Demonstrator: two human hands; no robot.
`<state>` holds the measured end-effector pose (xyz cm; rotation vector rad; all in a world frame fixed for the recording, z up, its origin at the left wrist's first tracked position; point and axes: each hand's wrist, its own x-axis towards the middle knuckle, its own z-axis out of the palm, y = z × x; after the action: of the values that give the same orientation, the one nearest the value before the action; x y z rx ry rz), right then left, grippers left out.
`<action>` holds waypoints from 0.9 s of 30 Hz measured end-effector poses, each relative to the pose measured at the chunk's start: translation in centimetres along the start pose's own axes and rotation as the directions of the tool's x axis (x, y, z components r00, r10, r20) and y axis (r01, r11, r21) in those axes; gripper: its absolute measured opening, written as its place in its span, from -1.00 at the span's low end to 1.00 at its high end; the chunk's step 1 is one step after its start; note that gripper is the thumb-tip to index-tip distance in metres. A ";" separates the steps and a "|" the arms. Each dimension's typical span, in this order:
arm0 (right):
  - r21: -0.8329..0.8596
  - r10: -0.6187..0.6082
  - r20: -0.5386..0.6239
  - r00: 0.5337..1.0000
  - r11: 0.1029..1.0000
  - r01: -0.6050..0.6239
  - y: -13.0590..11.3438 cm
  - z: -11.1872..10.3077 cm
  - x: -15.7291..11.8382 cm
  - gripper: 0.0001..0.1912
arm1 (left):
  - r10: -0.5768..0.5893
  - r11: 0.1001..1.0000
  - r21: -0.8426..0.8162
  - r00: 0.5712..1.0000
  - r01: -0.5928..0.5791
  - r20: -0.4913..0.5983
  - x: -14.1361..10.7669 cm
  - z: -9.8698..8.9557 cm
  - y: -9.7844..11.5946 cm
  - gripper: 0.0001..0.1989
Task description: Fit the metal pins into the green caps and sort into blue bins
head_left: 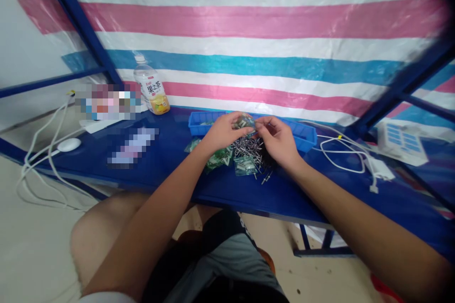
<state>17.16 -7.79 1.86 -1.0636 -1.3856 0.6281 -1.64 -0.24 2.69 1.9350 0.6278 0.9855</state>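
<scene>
Both hands meet above a heap of metal rivet-like pieces (248, 149) on the blue table. My left hand (226, 130) is closed on a small clear plastic bag (244, 123). My right hand (279, 139) is at the bag's right side, its thumb and forefinger pinched at the bag's edge. Beneath the left hand lie greenish clear bags (219, 158), and another small bag (245, 165) rests at the front of the metal heap. Behind the hands is a blue plastic bin (304, 136), partly hidden by them, with a second blue bin (201, 125) to the left.
A drink bottle (153, 86) stands at the back left of the blue table (170, 151). White cables and a round white object (69, 145) are at the far left. A power strip (400, 142) and white cables lie right. Blue frame posts rise at both sides.
</scene>
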 end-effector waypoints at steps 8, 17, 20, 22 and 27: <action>0.090 0.015 0.041 0.999 0.996 -0.019 0.5 0.0 0.2 -0.58 | -0.039 0.992 -0.125 0.999 0.034 -0.035 0.2 -0.4 -0.5 -0.55; 0.196 0.057 0.038 0.998 0.979 -0.063 1.7 -0.2 0.4 -0.55 | -0.080 0.981 -0.189 0.987 0.052 -0.142 0.6 0.0 -0.6 -0.61; 0.179 0.065 -0.001 0.998 0.982 -0.064 1.7 -0.2 0.5 -0.56 | -0.087 0.973 -0.221 0.993 0.067 -0.080 0.4 0.0 -0.5 -0.61; 0.183 0.067 -0.010 0.998 0.981 -0.064 1.5 -0.2 0.5 -0.56 | -0.081 0.971 -0.231 0.995 0.066 -0.057 0.4 0.0 -0.5 -0.58; 0.160 0.077 0.008 0.997 0.984 -0.077 1.0 0.0 0.2 -0.59 | -0.070 0.977 -0.205 0.997 0.064 -0.022 0.3 -0.3 -1.0 -0.56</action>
<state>17.43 -7.20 1.05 -0.9912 -1.2776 0.7835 -1.73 0.66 2.04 1.7122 0.5806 0.9968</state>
